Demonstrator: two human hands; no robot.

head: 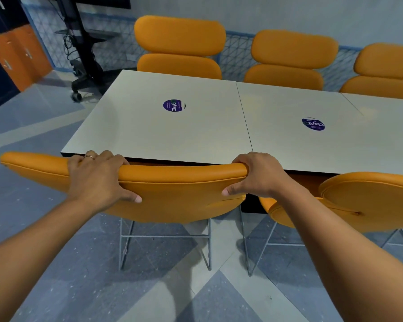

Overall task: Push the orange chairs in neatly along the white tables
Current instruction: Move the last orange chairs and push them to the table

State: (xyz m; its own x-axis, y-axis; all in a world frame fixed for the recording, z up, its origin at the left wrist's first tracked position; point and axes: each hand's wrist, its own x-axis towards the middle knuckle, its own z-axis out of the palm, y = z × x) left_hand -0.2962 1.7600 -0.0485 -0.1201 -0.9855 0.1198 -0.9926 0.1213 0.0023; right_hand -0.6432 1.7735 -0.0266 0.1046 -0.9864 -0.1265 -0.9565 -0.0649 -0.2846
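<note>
The person is standing at the near side of the white tables [154,131], both arms stretched forward, gripping the backrest of the nearest orange chair [179,196]. The left hand [96,177] is closing over the top edge toward the chair's left half, fingers curled over the far side and thumb pressing against the back face; a ring is showing on one finger. The right hand [258,175] is wrapping round the backrest's right end in the same way, thumb pointing inward. Both hands are clamped on the chair, neither one loose.

The chair's top edge is sitting just under the near lip of the left-hand table, so it looks nearly pushed home, though the seat is hidden beneath the tabletop and I cannot tell how far in it goes. To my eye this is the closing part of pushing this one in. The backrest seems to be running at a slight slant to the table edge, so the next move probably calls for an even shove toward twelve o'clock, squaring it up.

At three o'clock a second orange chair [370,201] is waiting, angled and close beside the first. Across at twelve o'clock three more chairs [179,52] are standing tucked against the far edge.
</note>
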